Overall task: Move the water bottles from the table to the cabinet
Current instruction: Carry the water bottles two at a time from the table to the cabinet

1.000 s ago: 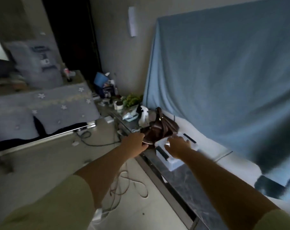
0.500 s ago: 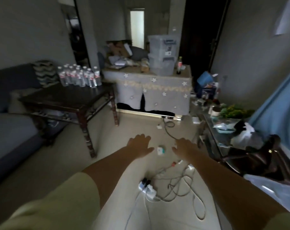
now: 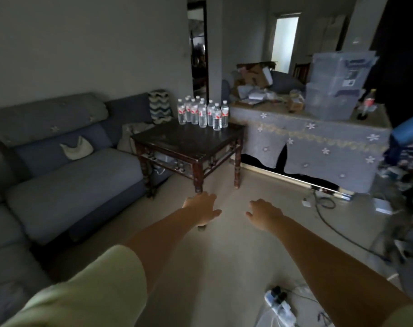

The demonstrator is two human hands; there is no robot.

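Both arms reach forward over the pale floor, and neither hand holds anything. The left hand (image 3: 202, 207) is palm down with its fingers loosely spread, hanging in front of the near leg of the dark wooden table (image 3: 189, 143). The right hand (image 3: 264, 213) is also palm down with relaxed, slightly bent fingers, just to the right of the left hand and apart from it. The water bottles (image 3: 203, 113) stand upright in a tight cluster on the far corner of the table, clear with white caps and red-and-white labels, well apart from both hands. To the left of the table is a grey-blue sofa (image 3: 66, 166) with a small pale cushion on its seat back. To the right of the table stands a piece of furniture draped in a grey flowered cloth (image 3: 318, 147), with stacked clear storage bins (image 3: 335, 83) and loose clutter on top. A dark cable (image 3: 330, 220) trails across the floor on the right, and a white power strip (image 3: 281, 305) lies on the floor near the right forearm.
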